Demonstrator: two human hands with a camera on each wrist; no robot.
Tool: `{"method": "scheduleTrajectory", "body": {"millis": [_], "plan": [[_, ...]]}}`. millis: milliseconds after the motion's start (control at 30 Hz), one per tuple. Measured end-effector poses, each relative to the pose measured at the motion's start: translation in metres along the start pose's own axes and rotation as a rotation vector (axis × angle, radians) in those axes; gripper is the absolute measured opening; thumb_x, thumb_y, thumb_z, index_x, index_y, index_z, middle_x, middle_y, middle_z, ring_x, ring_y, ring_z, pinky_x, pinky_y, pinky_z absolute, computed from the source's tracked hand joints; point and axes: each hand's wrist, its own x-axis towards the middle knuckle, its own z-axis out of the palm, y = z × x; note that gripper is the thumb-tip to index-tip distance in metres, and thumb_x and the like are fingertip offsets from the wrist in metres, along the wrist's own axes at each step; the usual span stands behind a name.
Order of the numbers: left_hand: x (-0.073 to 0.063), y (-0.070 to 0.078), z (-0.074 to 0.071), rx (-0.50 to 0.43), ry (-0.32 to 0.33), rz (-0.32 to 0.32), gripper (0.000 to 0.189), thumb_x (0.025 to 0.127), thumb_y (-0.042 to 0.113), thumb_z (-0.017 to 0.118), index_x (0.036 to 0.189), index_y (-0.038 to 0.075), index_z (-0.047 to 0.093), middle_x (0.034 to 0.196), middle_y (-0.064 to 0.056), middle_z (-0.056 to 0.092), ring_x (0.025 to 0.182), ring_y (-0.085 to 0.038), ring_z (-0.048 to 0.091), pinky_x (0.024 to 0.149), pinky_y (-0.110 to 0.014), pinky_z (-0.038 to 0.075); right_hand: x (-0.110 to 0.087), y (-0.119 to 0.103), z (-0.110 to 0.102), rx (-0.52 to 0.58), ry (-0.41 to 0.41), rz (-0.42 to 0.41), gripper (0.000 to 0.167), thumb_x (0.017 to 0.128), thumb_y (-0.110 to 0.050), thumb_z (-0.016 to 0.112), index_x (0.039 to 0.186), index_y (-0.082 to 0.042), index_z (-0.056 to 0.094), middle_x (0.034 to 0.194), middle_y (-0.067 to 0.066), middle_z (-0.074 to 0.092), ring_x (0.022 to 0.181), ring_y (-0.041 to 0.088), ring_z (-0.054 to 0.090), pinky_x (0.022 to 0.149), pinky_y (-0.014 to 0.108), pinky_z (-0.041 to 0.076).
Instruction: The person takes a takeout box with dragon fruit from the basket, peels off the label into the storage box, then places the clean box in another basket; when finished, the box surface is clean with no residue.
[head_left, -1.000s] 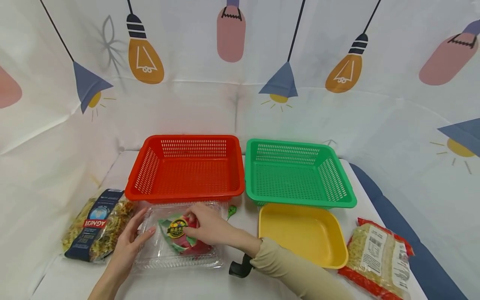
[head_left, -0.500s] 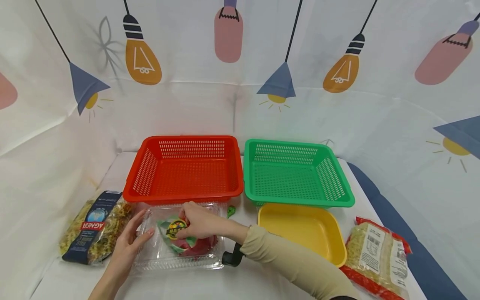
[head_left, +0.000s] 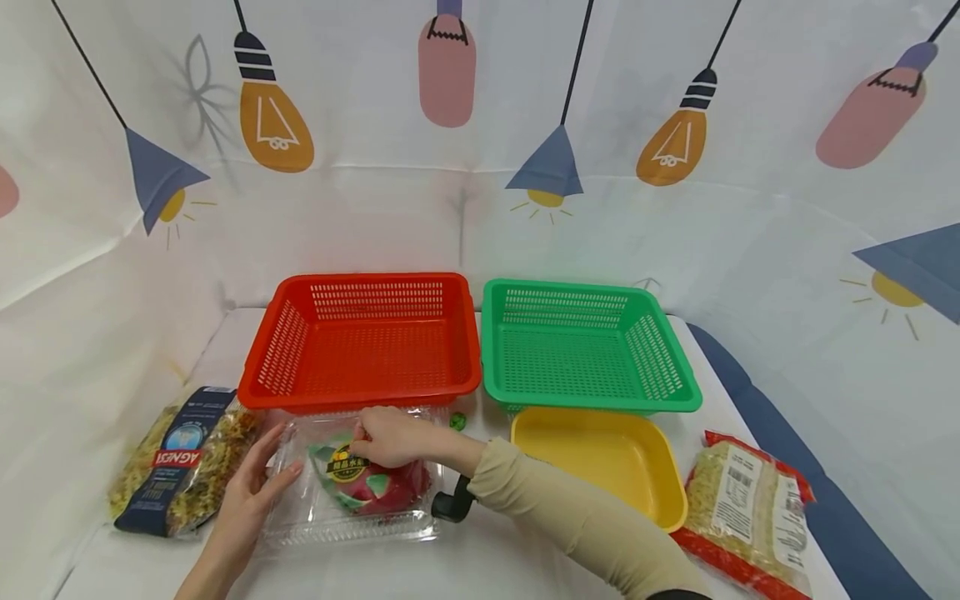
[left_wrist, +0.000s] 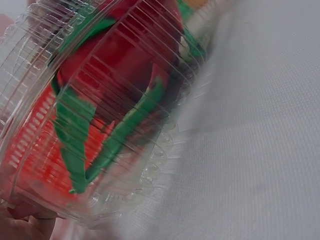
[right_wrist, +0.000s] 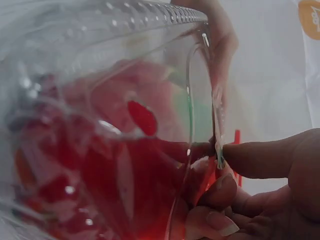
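In the head view a clear plastic clamshell box [head_left: 300, 517] lies before me, holding what looks like a dragon fruit [head_left: 378, 492], red with green leaves. A round black and yellow sticker [head_left: 347, 468] is on its lid. My right hand [head_left: 397, 437] is over the lid with curled fingers. In the right wrist view its thumb [right_wrist: 260, 159] and fingers meet at a thin edge by the lid, seemingly the sticker's. My left hand [head_left: 247, 500] rests along the box's left side with spread, fairly straight fingers; only part of it shows in the left wrist view.
Behind the box stand a red basket [head_left: 375, 400] and a green basket [head_left: 585, 402]. A yellow tray [head_left: 600, 475] is to the right, with a red-edged pasta bag [head_left: 742, 517] beyond. Another pasta bag [head_left: 176, 467] lies left. A small green thing [head_left: 457, 421] sits behind the box.
My right hand has lifted and turned slightly over the lid, uncovering more of the sticker and fruit. My left hand stays by the box. The whole head view has shifted a little.
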Motion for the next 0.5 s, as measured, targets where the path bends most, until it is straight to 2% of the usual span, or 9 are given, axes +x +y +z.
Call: {"method": "scheduleTrajectory", "body": {"millis": [133, 367, 500], "plan": [[0.0002, -0.0001, 0.0009, 0.011, 0.008, -0.009, 0.081, 0.101, 0.03, 0.06, 0.162, 0.02, 0.008, 0.169, -0.012, -0.001, 0.154, -0.037, -0.003, 0.122, -0.059, -0.001, 0.0018, -0.0005, 0.0001, -0.027, -0.014, -0.001, 0.044, 0.102, -0.014, 0.054, 0.059, -0.015, 0.043, 0.054, -0.007, 0.036, 0.047, 0.004, 0.036, 0.046, 0.015, 0.03], [0.0005, -0.0013, 0.0003, 0.019, 0.004, -0.006, 0.08, 0.102, 0.03, 0.059, 0.162, 0.02, 0.008, 0.169, -0.013, 0.0, 0.154, -0.037, -0.002, 0.121, -0.061, 0.003, 0.0026, -0.0011, 0.0006, -0.061, -0.011, 0.001, 0.045, 0.102, -0.015, 0.054, 0.058, -0.015, 0.045, 0.056, -0.007, 0.039, 0.052, 0.005, 0.039, 0.05, 0.016, 0.033], [0.0012, -0.0018, -0.0008, 0.013, -0.002, -0.001, 0.079, 0.102, 0.029, 0.059, 0.162, 0.021, 0.008, 0.169, -0.013, -0.001, 0.153, -0.038, -0.002, 0.121, -0.063, 0.005, 0.0025, -0.0004, -0.0017, -0.034, -0.035, 0.007, 0.042, 0.103, -0.016, 0.053, 0.061, -0.014, 0.047, 0.058, -0.006, 0.04, 0.052, 0.006, 0.039, 0.05, 0.016, 0.033]]}}
